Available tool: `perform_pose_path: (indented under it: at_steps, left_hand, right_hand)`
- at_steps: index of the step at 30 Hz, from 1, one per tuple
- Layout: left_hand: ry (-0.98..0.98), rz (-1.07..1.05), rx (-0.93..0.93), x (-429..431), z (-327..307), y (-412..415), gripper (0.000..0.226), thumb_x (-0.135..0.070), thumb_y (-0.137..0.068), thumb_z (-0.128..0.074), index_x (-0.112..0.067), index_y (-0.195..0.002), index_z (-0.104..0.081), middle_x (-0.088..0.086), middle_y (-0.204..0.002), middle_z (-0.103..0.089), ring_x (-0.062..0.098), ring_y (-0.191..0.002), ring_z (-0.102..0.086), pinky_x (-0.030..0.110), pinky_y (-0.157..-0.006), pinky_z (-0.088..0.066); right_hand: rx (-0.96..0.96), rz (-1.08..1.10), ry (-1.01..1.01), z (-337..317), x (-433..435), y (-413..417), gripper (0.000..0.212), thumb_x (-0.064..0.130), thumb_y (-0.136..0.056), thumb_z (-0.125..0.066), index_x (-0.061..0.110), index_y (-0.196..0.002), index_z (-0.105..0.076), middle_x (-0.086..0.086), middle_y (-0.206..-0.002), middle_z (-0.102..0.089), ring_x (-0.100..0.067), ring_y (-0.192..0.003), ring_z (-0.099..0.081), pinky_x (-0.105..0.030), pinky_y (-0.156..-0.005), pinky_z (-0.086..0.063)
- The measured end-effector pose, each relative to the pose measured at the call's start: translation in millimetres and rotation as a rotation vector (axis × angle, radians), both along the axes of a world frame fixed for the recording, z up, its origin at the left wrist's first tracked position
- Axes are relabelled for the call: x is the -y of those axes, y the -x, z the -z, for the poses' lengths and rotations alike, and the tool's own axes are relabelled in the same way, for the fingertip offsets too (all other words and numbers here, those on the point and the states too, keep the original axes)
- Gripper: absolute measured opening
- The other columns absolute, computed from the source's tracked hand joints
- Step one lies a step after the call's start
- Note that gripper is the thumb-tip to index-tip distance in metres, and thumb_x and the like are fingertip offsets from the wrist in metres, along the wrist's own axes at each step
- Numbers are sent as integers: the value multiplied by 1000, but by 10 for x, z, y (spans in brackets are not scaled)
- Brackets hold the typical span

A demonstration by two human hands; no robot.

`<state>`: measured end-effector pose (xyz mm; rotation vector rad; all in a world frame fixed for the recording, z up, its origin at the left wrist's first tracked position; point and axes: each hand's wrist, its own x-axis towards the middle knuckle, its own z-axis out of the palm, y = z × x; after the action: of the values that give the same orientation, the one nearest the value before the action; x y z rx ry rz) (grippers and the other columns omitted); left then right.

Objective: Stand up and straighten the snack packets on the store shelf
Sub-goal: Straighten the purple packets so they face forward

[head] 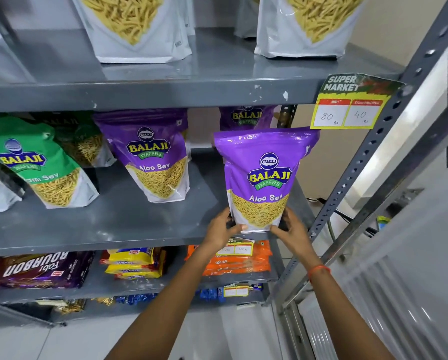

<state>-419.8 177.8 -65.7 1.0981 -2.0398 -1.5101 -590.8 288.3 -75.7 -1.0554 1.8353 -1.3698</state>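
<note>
A purple Aloo Sev packet (264,175) stands upright at the front right of the grey middle shelf (113,229). My left hand (221,229) grips its lower left corner and my right hand (291,229) grips its lower right corner. A second purple packet (152,157) stands upright in the shelf's middle, and a third (246,118) shows behind the held one. On the left a green packet (41,165) leans tilted to the left, with another green one (80,141) behind it.
White packets (139,24) stand on the shelf above. A price tag (353,102) hangs off that shelf's right end by the slotted upright (360,162). Biscuit packs (41,268) and orange packs (233,258) lie on the lower shelf.
</note>
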Motion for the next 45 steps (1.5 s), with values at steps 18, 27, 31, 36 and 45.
perform_pose_path:
  at_steps: [18, 27, 31, 36, 45]
  left_hand:
    - [532, -380, -263, 110, -389, -585, 83, -58, -83, -45, -24, -147, -5, -16, -153, -8, -6, -140, -9, 11, -112, -13]
    - [-3, -213, -243, 1703, -85, -1486, 83, 5, -65, -77, -10, -133, -33, 9, -134, -47, 18, -123, -46, 10, -86, -48]
    - [-44, -177, -146, 1746, 64, -1650, 71, -4, -63, -81, -16, -122, -43, 9, -119, -61, 30, -111, -59, 27, -83, -54]
    - [-73, -147, -110, 1302, 237, -1954, 75, -28, -59, -83, -29, -122, -44, 3, -117, -67, 20, -106, -64, 40, -91, -55]
    - [-68, -130, -161, 950, 178, -2053, 65, -16, -71, -77, -29, -124, -42, 4, -128, -60, 20, -116, -58, 42, -99, -50]
  right_hand:
    - [-439, 323, 523, -656, 358, -1472, 48, 20, -88, -46, 7, -134, -36, -12, -135, -38, -2, -133, -26, -15, -113, -20]
    - [-86, -205, -83, -430, 1974, -1440, 88, 5, -70, -76, -4, -138, -21, -21, -144, -36, -19, -127, -36, -3, -97, -34]
    - [-42, -169, -106, -241, 1850, -1560, 70, 15, -59, -77, 18, -120, -43, -10, -126, -54, -21, -116, -52, -37, -103, -45]
    - [-42, -118, -114, 23, 1351, -1761, 52, 18, -57, -75, 30, -100, -48, 6, -104, -62, 2, -94, -61, -21, -86, -49]
    - [-45, -188, -73, -25, 1097, -1839, 55, 1, -73, -72, 27, -112, -43, 9, -109, -60, 9, -98, -59, -1, -76, -46]
